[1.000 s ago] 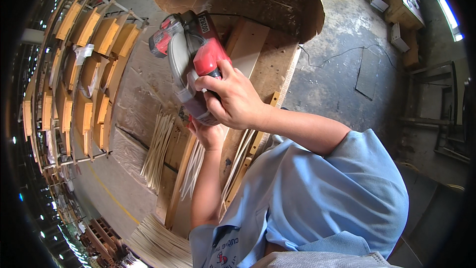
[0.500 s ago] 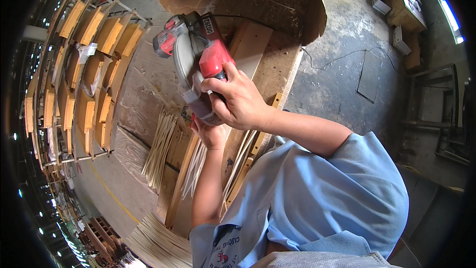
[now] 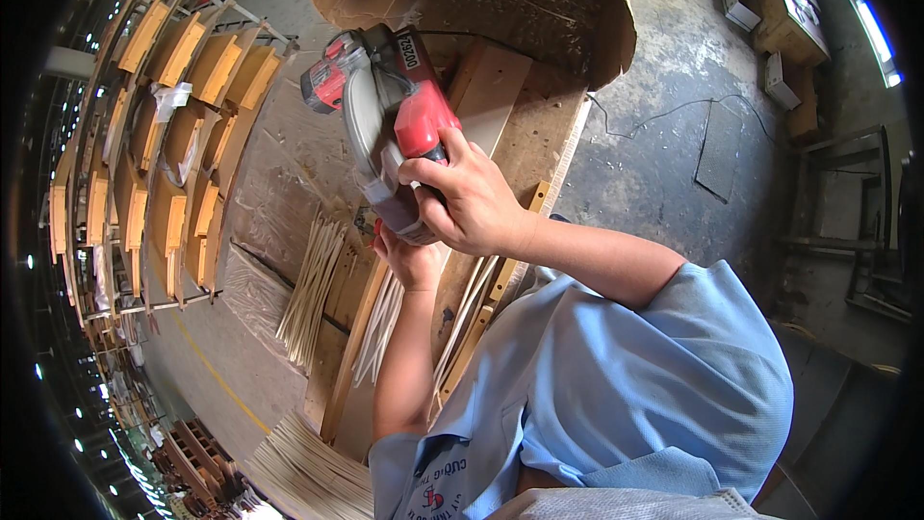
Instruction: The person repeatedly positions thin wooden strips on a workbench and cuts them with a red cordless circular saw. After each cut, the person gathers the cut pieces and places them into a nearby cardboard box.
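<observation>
My right hand (image 3: 470, 195) is wrapped round the dark grip of a red and grey miter saw (image 3: 421, 120), just below its red housing. Its round blade guard (image 3: 362, 120) lies to the left of the grip. Beneath the saw's near side, my left hand (image 3: 412, 262) is closed, with a bit of red by its fingertips. The saw hides most of these fingers and whatever they hold. Thin pale wooden strips (image 3: 379, 327) lie beside my left forearm, along a wooden rail (image 3: 352, 347). More strips (image 3: 474, 300) run between my two arms.
A large cardboard box (image 3: 481, 0) stands open behind the saw. Bundles of strips (image 3: 311, 289) lie to the left, with another bundle (image 3: 313, 467) nearer me. A rack of curved wooden parts (image 3: 168, 154) fills the far left. A thin cable (image 3: 664, 117) crosses the floor at right.
</observation>
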A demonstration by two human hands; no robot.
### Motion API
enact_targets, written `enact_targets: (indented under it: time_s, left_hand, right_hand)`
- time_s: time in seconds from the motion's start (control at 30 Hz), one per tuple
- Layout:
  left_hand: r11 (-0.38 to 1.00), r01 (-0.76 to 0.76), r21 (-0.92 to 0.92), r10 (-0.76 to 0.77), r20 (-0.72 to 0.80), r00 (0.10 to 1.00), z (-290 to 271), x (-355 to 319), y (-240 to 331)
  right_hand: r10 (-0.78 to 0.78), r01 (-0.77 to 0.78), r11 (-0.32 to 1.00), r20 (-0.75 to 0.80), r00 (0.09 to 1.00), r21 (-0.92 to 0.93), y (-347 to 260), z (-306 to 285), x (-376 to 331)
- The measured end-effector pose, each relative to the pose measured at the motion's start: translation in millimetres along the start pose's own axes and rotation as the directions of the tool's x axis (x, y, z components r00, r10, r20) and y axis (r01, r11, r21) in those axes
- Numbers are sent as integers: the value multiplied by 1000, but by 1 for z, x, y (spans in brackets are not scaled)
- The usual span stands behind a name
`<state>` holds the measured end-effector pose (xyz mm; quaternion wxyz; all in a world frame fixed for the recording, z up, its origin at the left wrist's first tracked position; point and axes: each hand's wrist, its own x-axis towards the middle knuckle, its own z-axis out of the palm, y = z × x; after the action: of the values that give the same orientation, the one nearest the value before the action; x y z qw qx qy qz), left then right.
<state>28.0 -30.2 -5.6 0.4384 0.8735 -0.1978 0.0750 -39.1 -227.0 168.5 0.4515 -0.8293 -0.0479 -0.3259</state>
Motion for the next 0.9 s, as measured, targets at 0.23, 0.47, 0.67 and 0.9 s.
enact_targets:
  time_s: [0.23, 0.47, 0.67, 0.9]
  left_hand:
    - [997, -34, 63, 35, -16, 999, 1, 0, -2]
    - [-460, -281, 842, 413, 484, 772, -17, 9, -43]
    - [-119, -331, 936, 429, 349, 833, -2, 0, -13]
    - [781, -259, 569, 296, 29, 955, -5, -4, 1]
  right_hand:
    - [15, -15, 1000, 22, 1000, -16, 3, 1, -7]
    - [-43, 43, 999, -9, 999, 15, 0, 4, -9]
    - [-37, 37, 998, -2, 999, -42, 8, 2, -20]
    - [105, -117, 953, 56, 993, 279, -2, 0, 1]
